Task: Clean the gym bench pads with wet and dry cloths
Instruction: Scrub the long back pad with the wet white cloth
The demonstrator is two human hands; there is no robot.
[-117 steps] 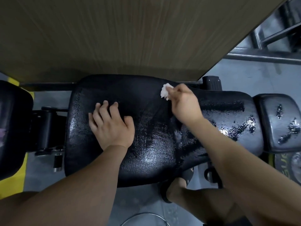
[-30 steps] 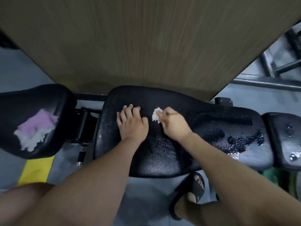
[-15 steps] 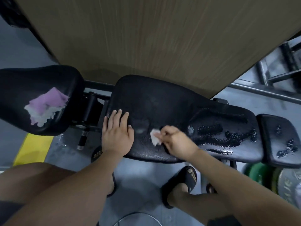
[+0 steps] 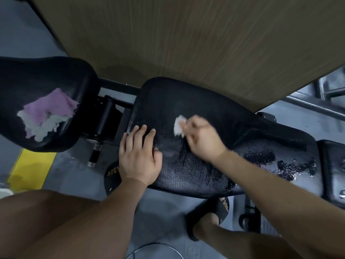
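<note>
Fingers [image 4: 147, 136] of the left hand [image 4: 139, 159] lay straight and close together, palm down on the near left corner of the middle pad [image 4: 186, 101], holding nothing. Below that corner a black sandal [image 4: 112, 176] stood on the grey floor [image 4: 74, 169], and a second sandal [image 4: 211, 214] showed under the pad's near edge further right. A little beyond the left hand and to its right, the right hand [image 4: 203, 143] was blurred, yet its fingers [image 4: 188, 126] could be seen curled round a small white cloth [image 4: 179, 125], which they held against the black surface near its middle. Wet patches [image 4: 261, 157] glistened on the right part of the same pad, and the right pad [image 4: 334, 165] sat just beside it. On the left pad [image 4: 37, 75], apart from the hands, a crumpled purple and white cloth [image 4: 46, 113] lay by itself. A yellow marking [image 4: 31, 167] ran along the floor at the near left. Between the left and middle pads stood the black hinge [image 4: 107, 116] of the frame with its metal pin [image 4: 94, 154]. Farthest off rose a brown wood-grain panel [image 4: 186, 34], with grey metal bars [image 4: 317, 107] at the far right.
</note>
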